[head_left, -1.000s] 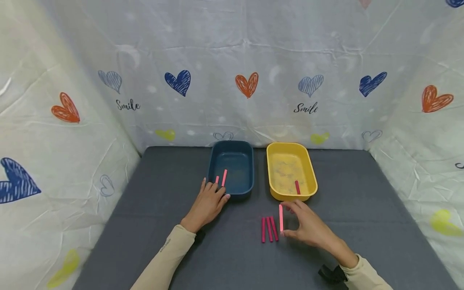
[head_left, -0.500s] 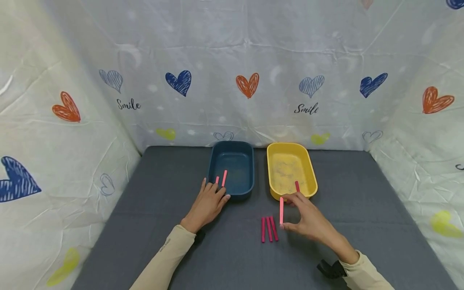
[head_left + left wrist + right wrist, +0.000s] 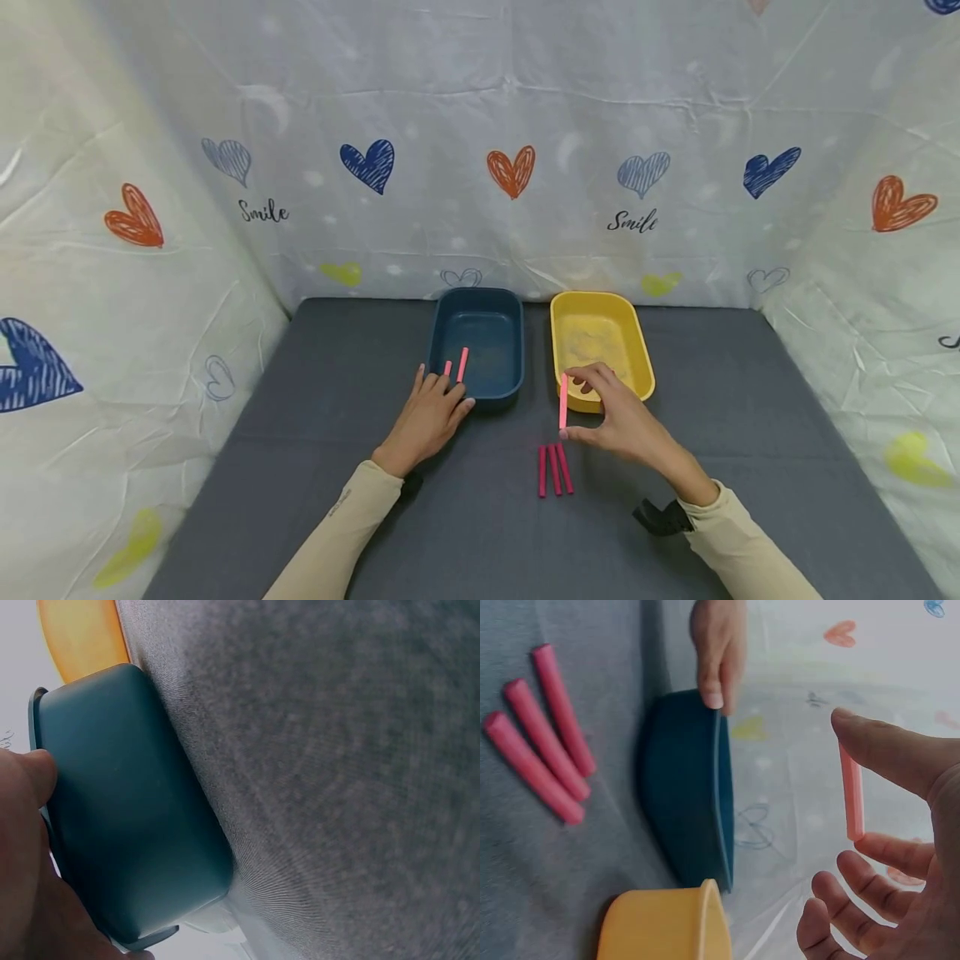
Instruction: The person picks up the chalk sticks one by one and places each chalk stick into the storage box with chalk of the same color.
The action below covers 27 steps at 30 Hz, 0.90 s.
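My right hand (image 3: 618,417) holds a light pink chalk-like stick (image 3: 564,402) upright by its ends, between thumb and index finger. It hovers by the near left corner of the yellow tub (image 3: 643,354), overlapping its near rim in the head view. My left hand (image 3: 427,421) grips the near left rim of the dark blue tub (image 3: 512,333); its thumb (image 3: 39,776) lies along the outside. Inside the blue tub lean two light pink sticks (image 3: 462,364). On the cloth, in front of the tubs, lie three dark pink sticks (image 3: 555,469), roughly side by side.
Both tubs stand at the back of the grey cloth-covered table (image 3: 360,342), a narrow gap between them. Behind them hangs a white curtain (image 3: 435,225) printed with hearts, and it also runs along both sides.
My right hand has lifted the light pink stick away from beside the dark pink ones, moving it forward and slightly left. It now hides the stick inside the yellow tub. The left hand stays put.
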### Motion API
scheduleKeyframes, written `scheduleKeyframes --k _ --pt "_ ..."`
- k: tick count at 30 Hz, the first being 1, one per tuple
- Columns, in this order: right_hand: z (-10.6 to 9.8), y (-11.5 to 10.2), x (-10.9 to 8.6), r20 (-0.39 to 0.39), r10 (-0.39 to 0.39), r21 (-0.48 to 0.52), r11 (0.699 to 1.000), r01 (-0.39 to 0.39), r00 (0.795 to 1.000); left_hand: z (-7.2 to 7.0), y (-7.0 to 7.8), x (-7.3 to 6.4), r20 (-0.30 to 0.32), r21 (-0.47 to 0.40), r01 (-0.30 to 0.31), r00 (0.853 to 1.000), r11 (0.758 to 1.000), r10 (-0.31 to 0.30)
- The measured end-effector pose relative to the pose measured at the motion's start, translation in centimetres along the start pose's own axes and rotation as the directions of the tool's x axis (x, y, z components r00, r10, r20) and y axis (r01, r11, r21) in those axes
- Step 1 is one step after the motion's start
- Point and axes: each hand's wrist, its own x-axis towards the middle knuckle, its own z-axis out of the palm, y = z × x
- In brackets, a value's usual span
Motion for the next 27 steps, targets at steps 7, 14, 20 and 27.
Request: scheduleKeyframes --k 7,14,20,27 --pt "0.1 -0.5 1.9 -0.009 0.026 0.080 0.996 -0.026 1.000 0.1 0.1 0.0 0.012 0.003 0.006 1.000 1.000 -0.006" --pt "0.3 -1.2 3.8 -0.031 0.016 0.095 0.995 -0.013 0.999 0.0 0.1 0.2 0.017 0.001 0.019 1.000 1.000 -0.019" --pt "0.5 -1.9 5.3 -0.037 0.025 0.123 0.992 -0.021 0.999 0.1 0.0 0.2 0.032 -0.004 0.033 0.999 0.999 -0.033" --pt "1.0 -2.4 7.2 -0.046 0.012 0.141 0.990 -0.006 0.999 0.0 0.0 0.0 0.029 -0.014 0.038 0.999 0.999 -0.038"
